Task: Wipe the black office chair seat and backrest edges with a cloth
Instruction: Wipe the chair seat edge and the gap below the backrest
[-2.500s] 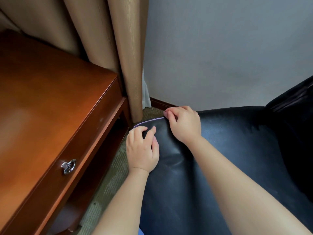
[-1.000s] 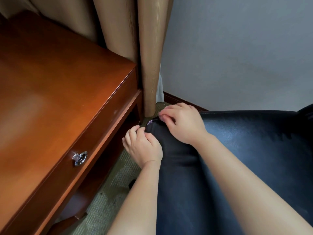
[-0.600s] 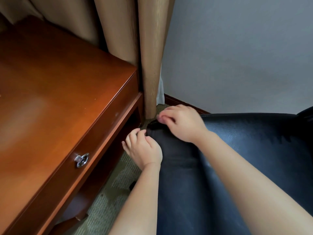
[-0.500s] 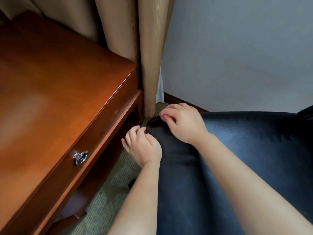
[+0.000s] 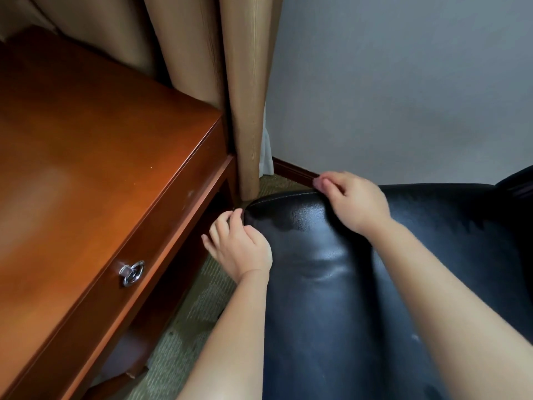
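Observation:
The black leather chair seat (image 5: 331, 284) fills the lower right, with its stitched far-left corner (image 5: 259, 203) close to the desk. My right hand (image 5: 354, 200) lies on the seat's far edge, its fingers curled and pinched together over the rim. The dark cloth is hidden under that hand. My left hand (image 5: 239, 246) is at the seat's left corner, with curled fingers hooked round its side. A dull damp patch (image 5: 282, 223) marks the leather between the two hands. The dark backrest (image 5: 519, 180) shows only at the right edge.
A reddish wooden desk (image 5: 101, 168) with a metal ring pull (image 5: 132, 272) stands close on the left, leaving a narrow strip of carpet (image 5: 196, 307). Tan curtains (image 5: 239, 96) hang at the corner. A grey wall (image 5: 403, 82) with a dark skirting board (image 5: 294, 170) is behind the seat.
My right hand has slid right along the seat's far edge, away from the corner, baring the stitched corner. My left hand has stayed at the corner. The cloth's purple hem no longer shows.

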`<state>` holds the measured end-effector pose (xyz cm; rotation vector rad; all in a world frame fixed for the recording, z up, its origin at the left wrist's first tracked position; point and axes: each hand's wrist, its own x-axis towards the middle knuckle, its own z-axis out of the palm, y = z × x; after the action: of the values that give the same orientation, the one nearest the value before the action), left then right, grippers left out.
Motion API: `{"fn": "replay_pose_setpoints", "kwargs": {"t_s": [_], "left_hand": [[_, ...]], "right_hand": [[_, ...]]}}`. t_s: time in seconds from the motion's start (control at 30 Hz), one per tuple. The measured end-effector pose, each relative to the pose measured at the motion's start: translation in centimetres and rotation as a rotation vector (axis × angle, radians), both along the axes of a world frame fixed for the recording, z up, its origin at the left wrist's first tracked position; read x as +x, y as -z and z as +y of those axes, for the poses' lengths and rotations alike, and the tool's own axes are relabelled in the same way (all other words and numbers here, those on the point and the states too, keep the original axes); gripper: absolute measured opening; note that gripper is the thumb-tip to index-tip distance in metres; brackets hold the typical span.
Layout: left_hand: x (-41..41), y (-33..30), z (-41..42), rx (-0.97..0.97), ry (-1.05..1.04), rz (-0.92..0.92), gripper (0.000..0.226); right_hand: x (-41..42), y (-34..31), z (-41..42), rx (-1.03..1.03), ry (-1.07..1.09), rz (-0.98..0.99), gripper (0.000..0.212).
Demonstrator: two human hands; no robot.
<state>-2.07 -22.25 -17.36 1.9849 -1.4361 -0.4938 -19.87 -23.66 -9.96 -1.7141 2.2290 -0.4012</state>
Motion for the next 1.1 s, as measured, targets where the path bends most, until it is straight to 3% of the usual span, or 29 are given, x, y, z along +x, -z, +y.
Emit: {"fn": "replay_pose_setpoints", "kwargs": {"t_s": [0.17,0.33,0.43,0.53,0.77,0.9,1.1], "left_hand": [[0.1,-0.3,0.2,-0.011,0.019,-0.055,0.047],[0.5,-1.5,0.5,0.007,0.118,-0.225,0.043],[0.6,-2.6,0.5,-0.004,0.215,-0.428,0.032],[0.5,-4.0,0.4,-0.038,0.369,-0.589,0.039],[-1.1,-6.9,3.8,-0.027,0.464,-0.429,0.051],[-1.0,-10.0,5.7,0.02,0.583,-0.456,0.046],[-0.4,-14.9,8.9,-0.032,0.658,-0.378,0.037]], "right_hand": [[5.3,1.4,-0.2,-0.229,-0.131,0.001,0.022],[6.1,1.6,0.6,-0.235,-0.269,-0.014,0.024],[3.5,1.0,0.9,-0.216,-0.09,-0.141,0.025],[2.6,0.9,1.4,-0.206,0.002,-0.15,0.026],[4.9,0.7,8.1,-0.291,-0.082,-0.237,0.023],[5.3,-2.3,10.8,-0.269,0.179,-0.5,0.023],[6.3,-7.1,15.3,-0.29,0.391,-0.661,0.025]]}}
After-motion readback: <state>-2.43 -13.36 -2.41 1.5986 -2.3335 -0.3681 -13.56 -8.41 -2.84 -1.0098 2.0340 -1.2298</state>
